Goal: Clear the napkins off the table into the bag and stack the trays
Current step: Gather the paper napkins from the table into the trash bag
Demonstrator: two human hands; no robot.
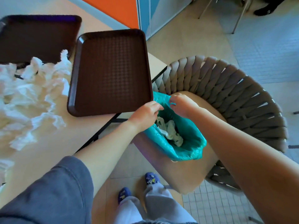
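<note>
A teal plastic bag (189, 143) stands open on a chair seat, with a few crumpled napkins (169, 131) inside it. My left hand (145, 113) pinches the bag's near-left rim and my right hand (182, 104) pinches its far rim, holding the mouth apart. A heap of crumpled white napkins (30, 94) covers the left part of the table (48, 146). Two empty brown trays lie flat on the table: one (111, 71) near the table's right edge, the other (37, 36) farther back on the left.
The chair (229, 97) has a woven grey back and a tan seat, pushed close to the table's right corner. My feet in blue shoes (150, 178) stand on the tiled floor below. Metal chair legs (239, 16) and another person's dark shoe (265, 10) are at the top right.
</note>
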